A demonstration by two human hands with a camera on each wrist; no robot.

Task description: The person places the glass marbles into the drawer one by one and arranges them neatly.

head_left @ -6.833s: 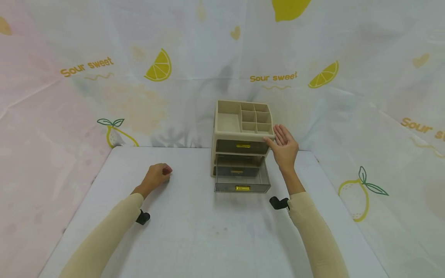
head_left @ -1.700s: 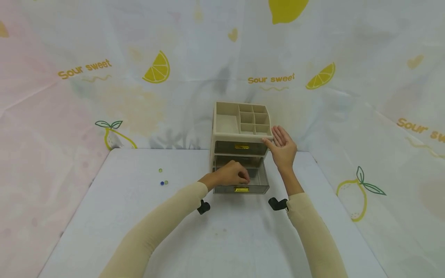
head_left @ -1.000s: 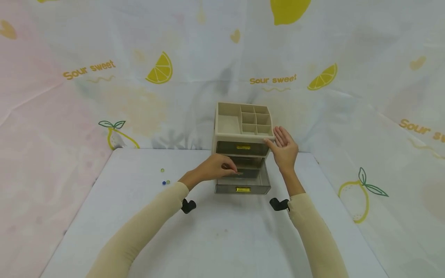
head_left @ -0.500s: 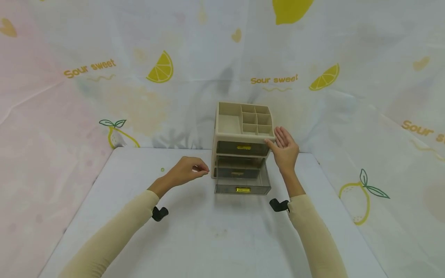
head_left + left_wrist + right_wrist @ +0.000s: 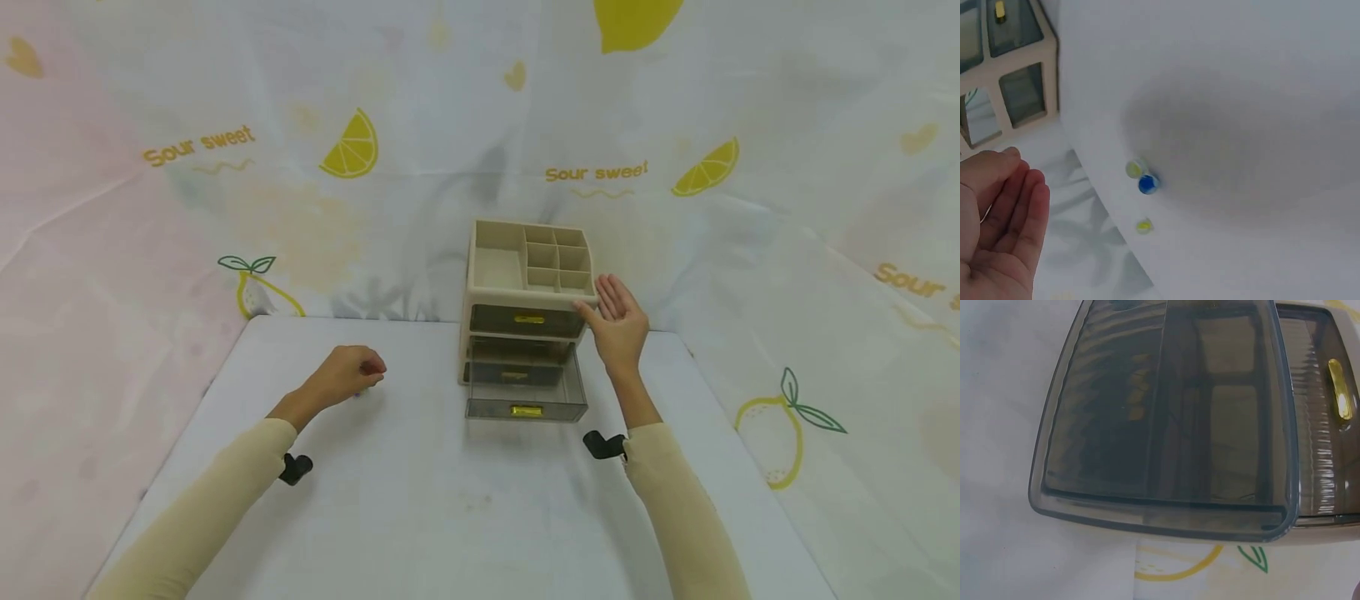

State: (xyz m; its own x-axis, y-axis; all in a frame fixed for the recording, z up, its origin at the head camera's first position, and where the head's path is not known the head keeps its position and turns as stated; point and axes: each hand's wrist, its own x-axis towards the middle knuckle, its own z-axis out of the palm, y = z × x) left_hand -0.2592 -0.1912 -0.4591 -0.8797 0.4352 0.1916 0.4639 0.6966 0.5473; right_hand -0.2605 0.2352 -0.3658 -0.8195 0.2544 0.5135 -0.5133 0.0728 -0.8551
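Note:
My left hand (image 5: 345, 372) hovers over the left part of the table, fingers loosely bent and thumb near them, with nothing visible in its grasp. Close by lie a blue marble (image 5: 1148, 184) and a yellow-green marble (image 5: 1135, 168) side by side; another yellow-green marble (image 5: 1144, 225) is a little apart. In the head view the hand mostly hides them. My right hand (image 5: 621, 333) rests against the right side of a beige desktop organizer (image 5: 498, 267), fingers straight, thumb at its front corner. The organizer's clear grey drawer (image 5: 527, 411) is pulled out below a shut top drawer (image 5: 491, 320).
The organizer's top has one large and several small compartments. A patterned lemon sheet (image 5: 420, 100) hangs behind the white table (image 5: 420, 500) and along its sides. Black wrist cameras stick out inward from both sleeves.
My left hand has drawn back from over the pulled-out drawer and moved left to the marbles, which were in plain view before. The right hand stays at the organizer's side.

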